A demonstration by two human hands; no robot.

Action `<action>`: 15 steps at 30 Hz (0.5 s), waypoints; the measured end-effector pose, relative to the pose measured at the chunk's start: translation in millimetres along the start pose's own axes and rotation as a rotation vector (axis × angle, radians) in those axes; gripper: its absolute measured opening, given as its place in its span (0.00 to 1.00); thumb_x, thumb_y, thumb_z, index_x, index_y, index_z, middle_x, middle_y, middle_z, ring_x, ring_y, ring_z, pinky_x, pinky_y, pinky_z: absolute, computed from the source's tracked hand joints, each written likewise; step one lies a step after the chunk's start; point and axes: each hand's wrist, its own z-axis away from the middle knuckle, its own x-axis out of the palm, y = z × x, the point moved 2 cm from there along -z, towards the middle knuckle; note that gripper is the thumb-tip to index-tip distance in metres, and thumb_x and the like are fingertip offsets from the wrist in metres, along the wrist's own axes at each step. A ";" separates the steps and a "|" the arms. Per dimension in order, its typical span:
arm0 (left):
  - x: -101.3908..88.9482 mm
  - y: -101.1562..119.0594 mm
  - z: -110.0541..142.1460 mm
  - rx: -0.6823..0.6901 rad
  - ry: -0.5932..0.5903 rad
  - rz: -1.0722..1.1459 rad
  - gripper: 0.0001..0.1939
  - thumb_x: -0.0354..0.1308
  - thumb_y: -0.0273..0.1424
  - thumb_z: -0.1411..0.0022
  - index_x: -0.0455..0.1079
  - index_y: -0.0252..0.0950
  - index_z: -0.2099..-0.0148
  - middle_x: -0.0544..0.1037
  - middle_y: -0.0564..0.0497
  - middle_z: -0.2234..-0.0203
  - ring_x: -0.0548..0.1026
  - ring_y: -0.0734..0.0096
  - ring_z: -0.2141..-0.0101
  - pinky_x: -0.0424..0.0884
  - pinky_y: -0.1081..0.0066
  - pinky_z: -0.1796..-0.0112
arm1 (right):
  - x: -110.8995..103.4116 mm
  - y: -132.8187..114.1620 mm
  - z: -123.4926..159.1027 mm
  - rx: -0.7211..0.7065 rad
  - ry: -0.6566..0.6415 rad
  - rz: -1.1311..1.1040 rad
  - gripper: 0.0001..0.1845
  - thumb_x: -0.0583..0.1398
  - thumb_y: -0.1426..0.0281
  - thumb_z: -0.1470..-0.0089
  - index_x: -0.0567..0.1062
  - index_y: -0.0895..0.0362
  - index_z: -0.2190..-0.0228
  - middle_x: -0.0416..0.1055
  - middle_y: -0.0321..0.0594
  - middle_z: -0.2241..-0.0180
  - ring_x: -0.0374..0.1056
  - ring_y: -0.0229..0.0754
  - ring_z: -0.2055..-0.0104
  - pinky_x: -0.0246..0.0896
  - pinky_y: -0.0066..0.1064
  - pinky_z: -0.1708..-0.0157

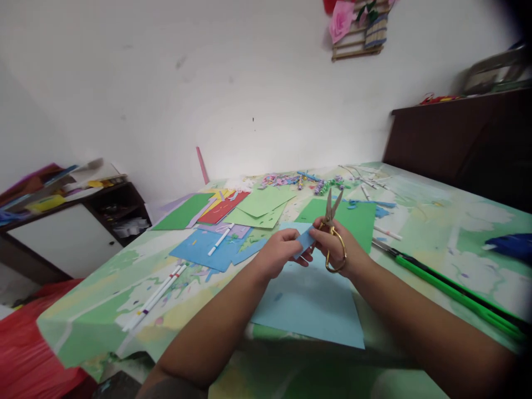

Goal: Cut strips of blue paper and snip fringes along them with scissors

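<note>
Gold-handled scissors (333,227) sit in my right hand (337,248), blades pointing up and slightly apart. My left hand (279,252) pinches a small blue paper piece (305,241), and the fingertips of my right hand touch that same piece. Both hands hover just above a large light-blue sheet (310,302) lying at the table's near edge.
Green, red, yellow and blue paper sheets (233,219) and several white pens (155,296) cover the patterned table (436,227). A long green ruler (449,291) lies at right. Rolled paper bits (303,182) sit at the back. A low shelf (70,221) stands at left and a dark cabinet (465,144) at right.
</note>
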 end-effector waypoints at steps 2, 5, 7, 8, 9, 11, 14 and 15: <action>3.2 -2.4 0.8 -0.105 -0.096 -0.002 0.05 0.53 0.24 0.59 0.64 0.32 0.74 0.72 0.51 0.79 0.72 0.71 0.77 0.69 0.68 0.74 | -2.7 -3.1 -1.3 0.014 0.007 0.004 0.14 0.57 0.60 0.56 0.60 0.54 0.71 0.60 0.29 0.79 0.61 0.36 0.77 0.59 0.30 0.75; 6.4 -5.0 2.4 -0.207 -0.210 0.010 0.13 0.57 0.35 0.55 0.65 0.31 0.69 0.74 0.47 0.77 0.74 0.68 0.75 0.70 0.65 0.72 | -5.9 -9.4 -1.6 0.028 -0.009 0.057 0.14 0.60 0.63 0.59 0.61 0.55 0.72 0.60 0.30 0.78 0.60 0.35 0.77 0.57 0.29 0.75; 6.1 -6.5 2.3 -0.209 -0.193 0.025 0.20 0.56 0.44 0.53 0.66 0.29 0.69 0.74 0.46 0.77 0.74 0.68 0.75 0.70 0.65 0.72 | -6.6 -13.2 -1.6 0.037 -0.048 0.099 0.14 0.61 0.64 0.62 0.62 0.55 0.73 0.61 0.31 0.77 0.60 0.35 0.76 0.57 0.29 0.73; 5.5 -7.4 1.9 -0.204 -0.172 0.015 0.21 0.56 0.46 0.53 0.65 0.29 0.70 0.74 0.46 0.77 0.74 0.69 0.76 0.70 0.67 0.72 | -6.8 -14.7 -1.6 0.042 -0.069 0.119 0.15 0.61 0.64 0.62 0.63 0.55 0.72 0.62 0.31 0.76 0.60 0.35 0.75 0.57 0.29 0.73; 4.7 -8.4 1.5 -0.201 -0.157 -0.009 0.22 0.56 0.46 0.53 0.65 0.29 0.70 0.74 0.47 0.78 0.73 0.72 0.78 0.69 0.70 0.74 | -7.3 -15.7 -1.7 0.048 -0.091 0.141 0.15 0.61 0.63 0.62 0.63 0.56 0.72 0.62 0.31 0.77 0.60 0.35 0.76 0.57 0.29 0.73; 3.3 -9.7 0.7 -0.196 -0.163 -0.072 0.20 0.57 0.44 0.52 0.65 0.29 0.70 0.73 0.49 0.81 0.69 0.78 0.83 0.64 0.76 0.81 | -8.8 -16.6 -2.1 0.060 -0.143 0.187 0.14 0.59 0.61 0.59 0.64 0.56 0.71 0.62 0.31 0.79 0.59 0.35 0.78 0.55 0.29 0.76; 0.3 -7.7 0.1 -0.160 -0.182 -0.115 0.14 0.55 0.40 0.49 0.63 0.32 0.69 0.72 0.53 0.83 0.64 0.83 0.87 0.58 0.80 0.85 | -13.6 -16.2 -2.9 0.058 -0.198 0.277 0.15 0.55 0.56 0.54 0.66 0.56 0.72 0.61 0.32 0.80 0.57 0.35 0.78 0.53 0.29 0.77; -1.1 -6.1 0.0 -0.154 -0.173 -0.110 0.12 0.54 0.38 0.48 0.62 0.33 0.69 0.71 0.53 0.83 0.65 0.82 0.87 0.60 0.79 0.85 | -15.6 -16.2 -3.2 0.052 -0.197 0.306 0.16 0.55 0.56 0.54 0.67 0.56 0.72 0.61 0.32 0.80 0.57 0.35 0.77 0.52 0.29 0.76</action>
